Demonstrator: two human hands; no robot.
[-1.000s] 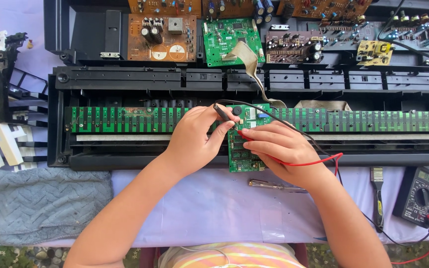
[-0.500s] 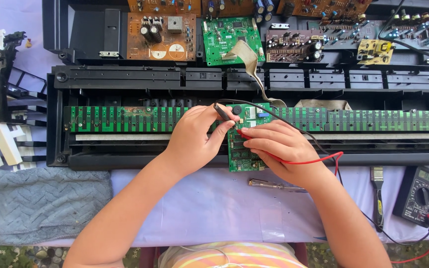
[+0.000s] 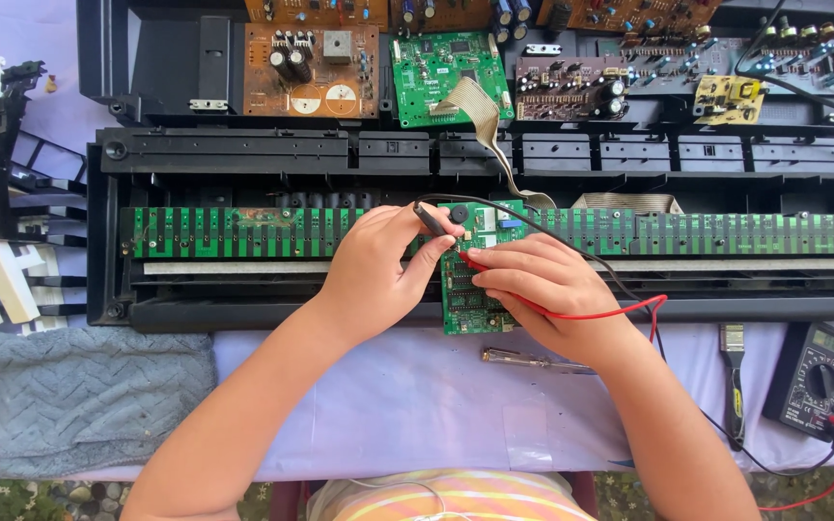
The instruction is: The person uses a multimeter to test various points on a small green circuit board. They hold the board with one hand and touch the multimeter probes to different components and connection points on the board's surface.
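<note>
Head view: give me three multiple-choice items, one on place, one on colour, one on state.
1. Where does the multimeter lie?
A. On the grey towel at the left
B. On the cloth at the right, below the keyboard chassis
C. Among the boards at the top

2. What colour is the probe lead that runs under the right hand?
A. Red
B. Blue
C. Yellow

3. How does the left hand hold the black probe?
A. Lying open, probe on the cloth
B. Pinched in the fingers, tip toward the small green board
C. Stuck in the multimeter dial

Key: 1 B, the meter sits at the lower right of the table; 2 A, a red wire loops out from that hand; 3 B, thumb and fingers close on the probe over the board.
</note>
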